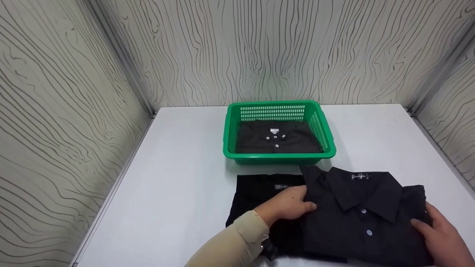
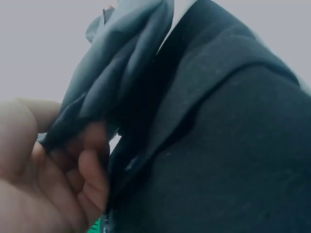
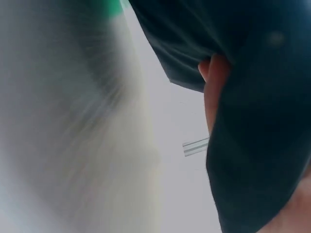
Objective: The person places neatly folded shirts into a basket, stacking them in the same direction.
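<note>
Left hand (image 1: 291, 204) and right hand (image 1: 441, 231) pinch one shirt (image 1: 341, 230), partly hiding one black garment (image 1: 256, 189), near one basket (image 1: 280, 156).

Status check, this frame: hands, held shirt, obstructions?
Left hand and right hand gripping dark collared shirt by opposite sides. Shirt partly covering black garment. Nothing seen blocking either hand.

Here's the left sleeve (image 1: 222, 248), pale beige, plain and long, running right up to a broad cuff (image 1: 252, 224) marked by a line across it, just behind the grip of the bare left hand (image 1: 287, 204)! And there's the right hand (image 1: 443, 233), bare too, fingers to wrist.
</note>
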A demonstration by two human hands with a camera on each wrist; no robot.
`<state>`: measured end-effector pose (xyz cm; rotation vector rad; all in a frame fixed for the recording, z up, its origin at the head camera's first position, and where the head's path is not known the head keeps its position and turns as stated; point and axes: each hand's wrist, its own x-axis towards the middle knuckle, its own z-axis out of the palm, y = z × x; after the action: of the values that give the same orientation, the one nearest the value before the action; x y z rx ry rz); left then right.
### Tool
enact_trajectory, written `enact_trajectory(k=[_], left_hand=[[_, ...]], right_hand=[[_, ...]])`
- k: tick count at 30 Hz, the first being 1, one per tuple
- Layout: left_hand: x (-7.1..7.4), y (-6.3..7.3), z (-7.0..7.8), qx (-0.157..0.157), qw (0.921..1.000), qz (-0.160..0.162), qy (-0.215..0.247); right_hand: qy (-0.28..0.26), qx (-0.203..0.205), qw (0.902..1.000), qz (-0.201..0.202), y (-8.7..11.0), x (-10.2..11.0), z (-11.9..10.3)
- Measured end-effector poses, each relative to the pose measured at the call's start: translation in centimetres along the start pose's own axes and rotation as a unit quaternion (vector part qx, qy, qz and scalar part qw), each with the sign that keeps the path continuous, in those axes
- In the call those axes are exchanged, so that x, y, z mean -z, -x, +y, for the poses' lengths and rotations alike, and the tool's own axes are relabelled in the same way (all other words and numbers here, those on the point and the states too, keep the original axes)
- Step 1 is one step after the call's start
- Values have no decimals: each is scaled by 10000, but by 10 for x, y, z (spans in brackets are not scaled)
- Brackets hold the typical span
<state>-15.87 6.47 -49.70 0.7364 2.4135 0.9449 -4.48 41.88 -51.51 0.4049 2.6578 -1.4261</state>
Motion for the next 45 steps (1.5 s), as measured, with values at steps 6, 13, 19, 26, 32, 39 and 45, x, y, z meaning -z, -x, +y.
enact_trajectory(k=[6,13,19,26,32,39,45], left_hand=[[8,7,5,-305,9995,16,108],[21,22,14,-635,9977,186,126],[38,31,13,-844,9957,367,102],[56,39,3,-798,9950,592,78],[71,43,-6,-795,9945,658,172],[93,49,-14,-558,9953,749,252],[108,57,-23,-423,9939,960,338]], right_hand=[[-1061,193,9929,492,6,1,2],[-2730,753,9549,893,13,-2,-2],[-3110,1119,9396,890,13,-6,-15],[-2354,1042,9623,881,7,-11,-30],[-2284,1247,9612,916,0,-19,-48],[-1981,1689,9635,630,-14,-22,-74],[-1933,2046,9588,383,-23,-34,-96]])
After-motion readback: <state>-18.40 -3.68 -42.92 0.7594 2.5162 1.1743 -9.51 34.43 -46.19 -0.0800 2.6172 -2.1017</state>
